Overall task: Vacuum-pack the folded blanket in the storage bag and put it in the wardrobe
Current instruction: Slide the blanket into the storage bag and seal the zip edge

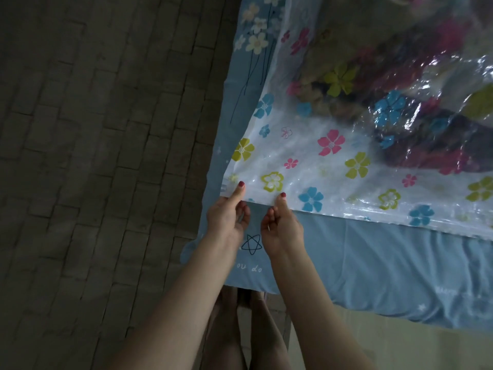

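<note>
Lying flat on a bed, storage bag (pixel 346 161) is clear plastic printed with pink, blue and yellow-green flowers. Folded blanket (pixel 386 108) sits inside it, toward the far right, dark with coloured patches, blurred through the plastic. Near edge of the bag runs along the bed from the left corner off to the right. Left hand (pixel 226 212) pinches that edge right at the bag's near left corner, thumb on top, fingers curled under. Right hand (pixel 280 222) pinches the same edge just beside the left hand, thumb on top, fingers under; hands close, not touching. Red polish on the nails. Under the bag, blue bedsheet (pixel 373 263) with white flower print at the far end, a black star outline and some small lettering near the wrists. Brick-pattern floor (pixel 93 156) fills the left side, dim. Person's bare legs visible below the forearms, at the bed's corner.
</note>
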